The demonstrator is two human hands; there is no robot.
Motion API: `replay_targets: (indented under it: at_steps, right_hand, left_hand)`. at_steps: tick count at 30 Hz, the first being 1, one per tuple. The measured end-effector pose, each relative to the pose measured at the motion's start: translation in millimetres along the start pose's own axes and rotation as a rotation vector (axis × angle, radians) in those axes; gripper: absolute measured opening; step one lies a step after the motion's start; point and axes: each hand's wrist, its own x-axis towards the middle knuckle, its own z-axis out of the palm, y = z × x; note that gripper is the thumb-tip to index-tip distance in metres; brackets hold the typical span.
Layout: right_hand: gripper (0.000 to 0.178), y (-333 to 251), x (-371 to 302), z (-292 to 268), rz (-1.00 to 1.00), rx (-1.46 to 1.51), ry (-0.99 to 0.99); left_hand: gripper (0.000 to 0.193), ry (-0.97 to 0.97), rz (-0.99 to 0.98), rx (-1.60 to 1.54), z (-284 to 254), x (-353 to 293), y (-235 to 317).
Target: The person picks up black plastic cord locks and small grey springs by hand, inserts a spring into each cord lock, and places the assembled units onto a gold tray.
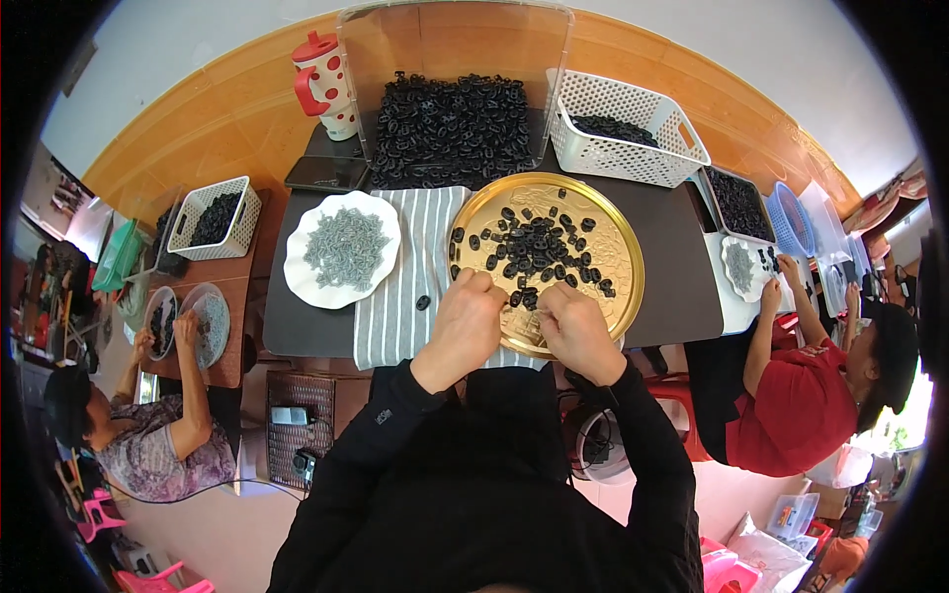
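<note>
Both hands work over the near part of a round gold tray [625, 237], which carries a loose pile of small black oval plastic pieces [534, 242] with holes. My left hand [469, 318] is closed at the tray's near left, its thumb and fingers pressed together. To its right, my right hand [575, 326] is closed in a similar pinch over the near edge. Whatever sits in either pinch is hidden by the fingers or too small to name. A scalloped white plate [299, 282] on the left holds a heap of small grey spring-like pieces [346, 247].
A grey striped cloth [381, 331] lies under the tray, with a single black piece [423, 302] on it. Behind are a clear bin [455, 44] of black pieces, a white basket [633, 163], a dotted tumbler [331, 89] and a phone [326, 173]. People work at both sides.
</note>
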Motion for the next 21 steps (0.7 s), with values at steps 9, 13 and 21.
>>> replay_targets:
  at_steps: [9, 13, 21]
  right_hand:
    - [0.012, -16, 12, 8, -0.096, -0.362, -0.193]
    - [0.014, -25, 15, 13, -0.183, -0.465, -0.255]
    - [0.014, -20, 7, 9, -0.100, -0.443, -0.246]
  left_hand:
    - [0.011, 0.014, -0.580, -0.922, -15, -16, -1]
    - [0.015, 0.058, -0.519, -1.142, -13, -22, -6]
    - [0.018, 0.085, -0.559, -1.269, -15, -34, 1]
